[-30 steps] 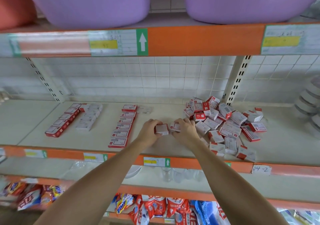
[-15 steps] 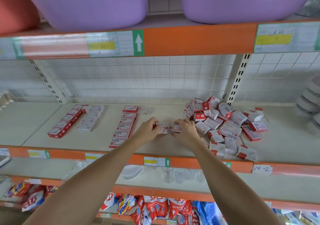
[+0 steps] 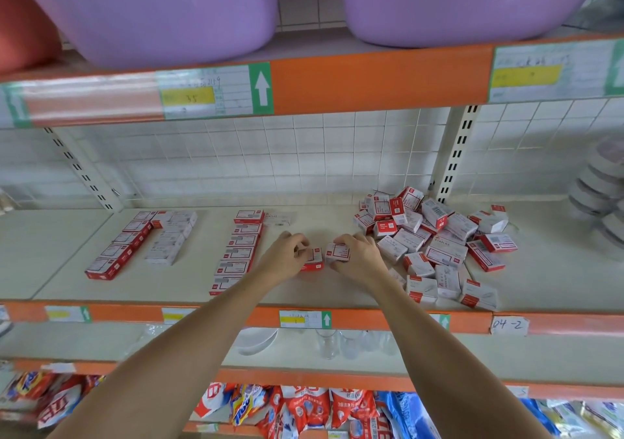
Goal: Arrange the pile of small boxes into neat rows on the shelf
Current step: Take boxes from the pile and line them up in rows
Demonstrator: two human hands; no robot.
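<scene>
My left hand point(image 3: 287, 257) pinches a small red-and-white cardboard box point(image 3: 312, 260); my right hand point(image 3: 359, 259) grips another point(image 3: 337, 252), mid-shelf point(image 3: 540, 286). The boxy pile point(image 3: 435, 239) lies toward the shelf's right end, flat rows point(image 3: 238, 249) left.

A: Left hand point(image 3: 285, 256)? Box point(image 3: 312, 259) was pale-faced a second ago.
B: Turned; red edge now faces near. Right hand's point(image 3: 359, 259) box point(image 3: 337, 252) lifted slightly, label up.
</scene>
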